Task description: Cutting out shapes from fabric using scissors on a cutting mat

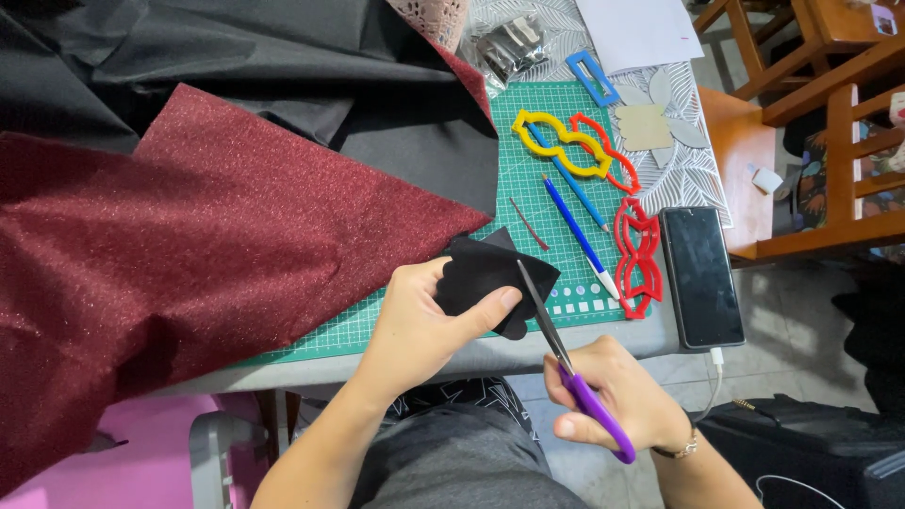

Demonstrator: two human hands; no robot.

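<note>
My left hand [419, 325] pinches a small piece of black fabric [481, 273] between thumb and fingers, just over the front edge of the green cutting mat [528, 170]. My right hand [617, 391] grips purple-handled scissors [589, 401]. Their grey blades [542, 311] point up and left, and they meet the right edge of the black piece. A large sheet of glittery dark red fabric [189, 245] covers the left half of the table, beside my left hand.
On the mat lie a yellow template [561, 141], red templates [636, 254], two blue pens [575, 221] and a blue frame [592, 77]. A black phone [699, 278] rests at the table's right edge. Black cloth [283, 57] covers the back. Wooden chairs [830, 123] stand to the right.
</note>
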